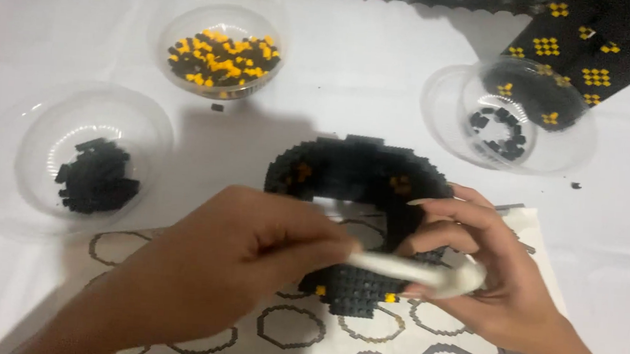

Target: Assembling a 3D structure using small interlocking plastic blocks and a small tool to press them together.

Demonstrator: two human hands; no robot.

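A black ring-shaped model of small building bricks (359,174), dotted with a few orange bricks, lies on a printed sheet in the middle of the table. My left hand (227,267) comes in from the lower left and pinches one end of a white plastic tool (412,271). My right hand (485,278) holds the tool's other, wider end and rests against the model's right side. The tool lies across the front part of the model, where yellow studs show. The near edge of the model is partly hidden by both hands.
Three clear plastic bowls stand around: one with black bricks (97,176) at left, one with black and orange bricks (223,58) at the back, one with a few black bricks (499,131) at right. A black-and-yellow patterned cloth (605,49) lies at the back right. The instruction sheet (304,331) shows ring outlines.
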